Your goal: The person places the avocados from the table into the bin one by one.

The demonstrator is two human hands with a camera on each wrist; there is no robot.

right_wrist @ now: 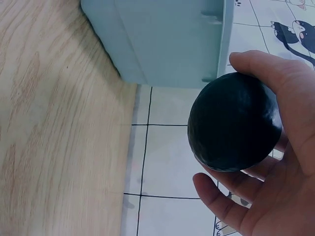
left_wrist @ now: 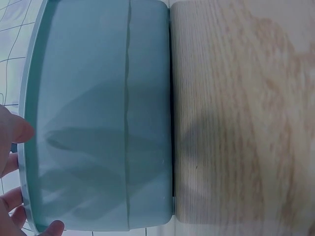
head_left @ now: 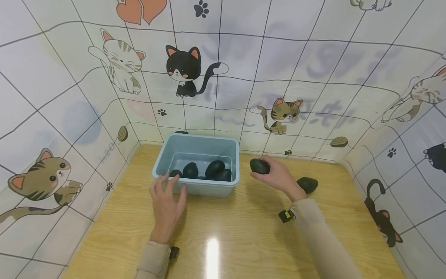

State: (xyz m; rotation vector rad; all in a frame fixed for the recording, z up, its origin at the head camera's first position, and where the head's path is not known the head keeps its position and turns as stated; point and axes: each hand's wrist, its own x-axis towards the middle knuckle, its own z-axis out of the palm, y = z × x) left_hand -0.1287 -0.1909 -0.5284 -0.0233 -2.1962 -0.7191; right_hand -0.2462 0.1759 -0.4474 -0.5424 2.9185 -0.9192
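Observation:
A dark green avocado [head_left: 259, 166] is held in the fingers and thumb of my right hand [head_left: 277, 176], raised over the table to the right of the light blue plastic bin [head_left: 200, 188]. In the right wrist view the avocado [right_wrist: 234, 123] looks round and glossy, with the fingers around its far side. My left hand [head_left: 167, 203] is at the bin's near left rim, fingers spread and fingertips right at the edge. Several avocados [head_left: 215, 169] lie inside the bin, partly hidden by its front wall. Another avocado [head_left: 308, 185] rests on the table behind my right wrist.
The wooden table [head_left: 223, 221] carries the bin near its back edge. White cloth walls [head_left: 237, 69] with cat drawings and grid lines enclose the table at the back and both sides.

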